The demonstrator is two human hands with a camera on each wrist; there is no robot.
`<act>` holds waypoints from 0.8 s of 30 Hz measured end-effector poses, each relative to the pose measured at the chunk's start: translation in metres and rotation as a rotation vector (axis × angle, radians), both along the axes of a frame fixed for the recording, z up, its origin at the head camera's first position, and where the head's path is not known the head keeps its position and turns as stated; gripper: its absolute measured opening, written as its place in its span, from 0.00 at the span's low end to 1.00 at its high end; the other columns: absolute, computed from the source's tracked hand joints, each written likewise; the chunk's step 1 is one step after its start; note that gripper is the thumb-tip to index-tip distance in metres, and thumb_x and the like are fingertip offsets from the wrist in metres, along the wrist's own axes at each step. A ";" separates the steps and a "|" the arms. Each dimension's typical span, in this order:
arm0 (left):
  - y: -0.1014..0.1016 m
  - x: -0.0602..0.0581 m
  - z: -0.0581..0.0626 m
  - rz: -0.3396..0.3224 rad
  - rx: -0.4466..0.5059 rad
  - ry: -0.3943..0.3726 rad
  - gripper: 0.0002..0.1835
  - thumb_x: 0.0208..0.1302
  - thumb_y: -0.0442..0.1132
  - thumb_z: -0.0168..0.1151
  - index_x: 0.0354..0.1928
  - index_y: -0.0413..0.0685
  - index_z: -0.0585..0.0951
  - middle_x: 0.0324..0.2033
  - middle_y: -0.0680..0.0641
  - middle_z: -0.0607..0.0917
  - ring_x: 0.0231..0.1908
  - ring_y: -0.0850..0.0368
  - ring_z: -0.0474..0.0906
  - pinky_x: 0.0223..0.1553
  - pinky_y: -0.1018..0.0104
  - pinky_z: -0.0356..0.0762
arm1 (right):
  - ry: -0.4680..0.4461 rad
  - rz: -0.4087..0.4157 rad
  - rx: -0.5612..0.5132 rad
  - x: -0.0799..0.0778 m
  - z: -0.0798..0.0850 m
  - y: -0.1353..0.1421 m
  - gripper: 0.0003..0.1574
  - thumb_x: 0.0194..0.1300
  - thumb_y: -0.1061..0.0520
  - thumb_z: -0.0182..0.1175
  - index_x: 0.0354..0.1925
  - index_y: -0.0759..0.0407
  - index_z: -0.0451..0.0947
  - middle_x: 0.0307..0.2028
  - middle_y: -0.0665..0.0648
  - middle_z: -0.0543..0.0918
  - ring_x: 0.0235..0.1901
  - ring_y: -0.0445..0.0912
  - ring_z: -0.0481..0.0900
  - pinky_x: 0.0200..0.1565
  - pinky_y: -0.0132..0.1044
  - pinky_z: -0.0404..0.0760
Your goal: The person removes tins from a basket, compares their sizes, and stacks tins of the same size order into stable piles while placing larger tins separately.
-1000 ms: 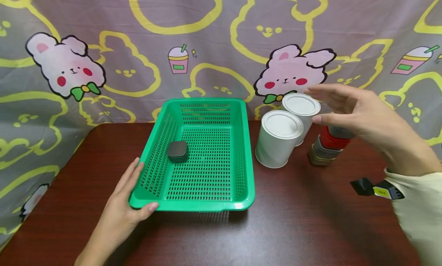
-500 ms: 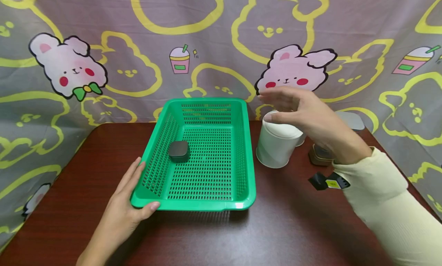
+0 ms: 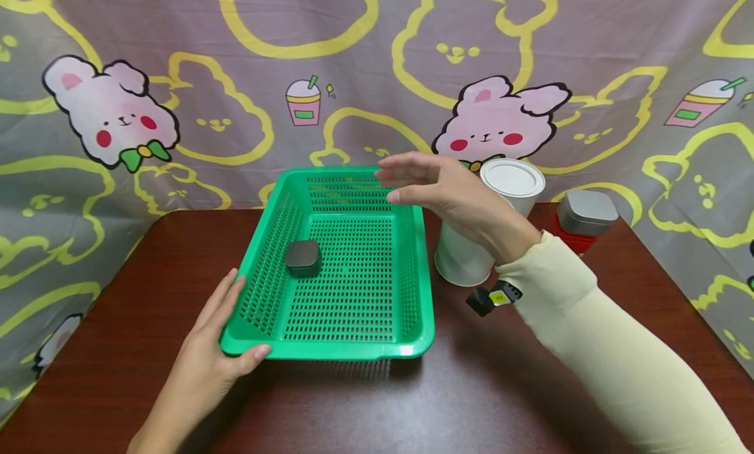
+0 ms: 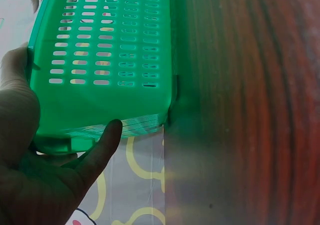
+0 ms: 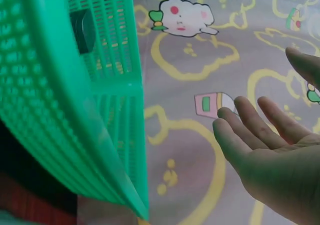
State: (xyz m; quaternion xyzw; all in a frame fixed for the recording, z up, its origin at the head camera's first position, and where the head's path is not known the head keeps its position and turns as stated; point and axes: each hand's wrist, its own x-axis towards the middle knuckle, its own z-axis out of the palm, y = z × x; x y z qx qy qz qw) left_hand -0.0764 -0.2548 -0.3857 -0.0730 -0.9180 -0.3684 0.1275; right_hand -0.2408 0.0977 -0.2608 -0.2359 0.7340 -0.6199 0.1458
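Note:
A green plastic basket (image 3: pixel 318 351) with slotted walls stands on the table, and a small dark grey box with rounded corners (image 3: pixel 304 258) lies inside toward its left. My left hand (image 3: pixel 200 359) grips the basket's near left corner, thumb on the front rim and fingers along the left side. In the left wrist view, the fingers (image 4: pixel 102 150) reach the outside of the basket wall. My right hand (image 3: pixel 453 192) hangs in the air over the basket's far right rim, fingers extended and nothing held. The right wrist view shows its spread fingers (image 5: pixel 255 125) apart from the basket.
Right of the basket stand two white lidded cans, the front one (image 3: pixel 462 258) partly behind my right hand and the rear one (image 3: pixel 512 178) behind it. Further right is a stack topped by a grey box (image 3: pixel 587 212) over a red one. A patterned cloth (image 3: pixel 353 61) hangs behind.
My right hand has moved left from over the stack, past the white cans, to the basket's right rim. The left hand, the basket and the dark box have stayed in place.

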 end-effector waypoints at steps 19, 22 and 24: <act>0.000 0.000 -0.001 -0.004 0.023 0.016 0.59 0.52 0.41 0.84 0.83 0.60 0.59 0.83 0.51 0.56 0.73 0.64 0.57 0.57 0.93 0.51 | -0.148 0.071 -0.201 -0.016 -0.019 -0.078 0.28 0.71 0.63 0.65 0.68 0.59 0.77 0.63 0.60 0.83 0.66 0.54 0.79 0.71 0.46 0.73; 0.000 0.000 -0.001 -0.002 0.024 0.010 0.59 0.52 0.41 0.83 0.83 0.60 0.58 0.83 0.51 0.56 0.73 0.62 0.57 0.56 0.93 0.51 | -0.171 0.079 -0.226 -0.020 -0.025 -0.087 0.28 0.72 0.63 0.65 0.68 0.60 0.77 0.64 0.61 0.82 0.64 0.52 0.80 0.70 0.46 0.74; 0.000 0.000 -0.002 -0.003 0.021 0.010 0.59 0.52 0.41 0.83 0.83 0.60 0.58 0.83 0.51 0.55 0.73 0.61 0.57 0.56 0.93 0.51 | -0.185 0.081 -0.227 -0.023 -0.029 -0.092 0.27 0.71 0.63 0.65 0.67 0.60 0.77 0.64 0.61 0.82 0.62 0.50 0.81 0.70 0.45 0.75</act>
